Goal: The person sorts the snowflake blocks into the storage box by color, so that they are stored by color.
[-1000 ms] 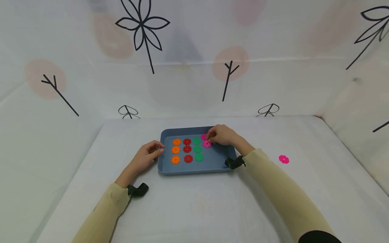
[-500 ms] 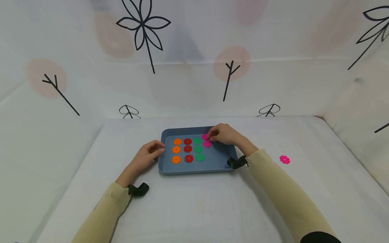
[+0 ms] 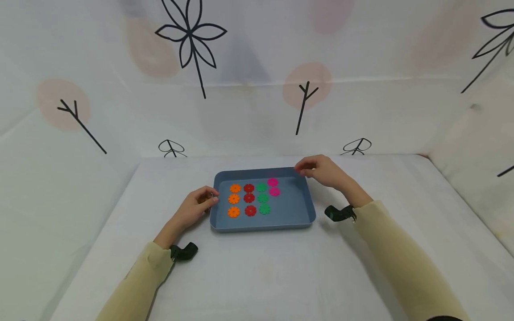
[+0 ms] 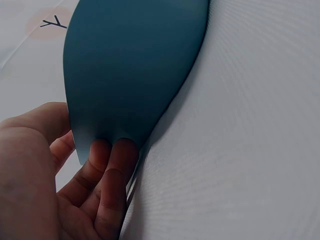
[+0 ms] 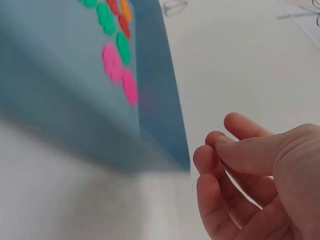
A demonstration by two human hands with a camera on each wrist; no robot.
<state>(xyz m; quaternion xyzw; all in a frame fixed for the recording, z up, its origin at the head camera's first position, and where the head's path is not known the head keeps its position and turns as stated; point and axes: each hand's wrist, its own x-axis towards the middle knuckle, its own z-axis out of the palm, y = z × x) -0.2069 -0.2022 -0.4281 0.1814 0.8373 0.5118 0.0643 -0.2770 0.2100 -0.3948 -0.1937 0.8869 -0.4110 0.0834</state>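
A shallow blue-grey tray (image 3: 295,203) lies on the white table. My left hand (image 3: 196,206) grips its left side, fingertips pressed to the outer wall (image 4: 135,60) in the left wrist view. Inside are notched, flower-like discs in columns: orange discs (image 3: 234,199), red discs (image 3: 249,198), green discs (image 3: 263,198) and two pink discs (image 3: 274,191). At the tray's far right corner hovers my right hand (image 3: 323,170), fingers loosely curled and thumb near the index fingertip. The right wrist view shows this right hand (image 5: 250,175) holding nothing, just beyond the tray corner.
White cloth (image 3: 257,276) covers the table. A white backdrop (image 3: 241,120) with line drawings rises behind it, and side walls stand left and right. Each wrist wears a black camera mount (image 3: 339,214). The right sleeve (image 3: 401,249) crosses the table's right side.
My right hand has left the pink discs and moved right and up to the tray's far corner. The loose pink disc on the table is now hidden by the right sleeve. My left hand stays put.
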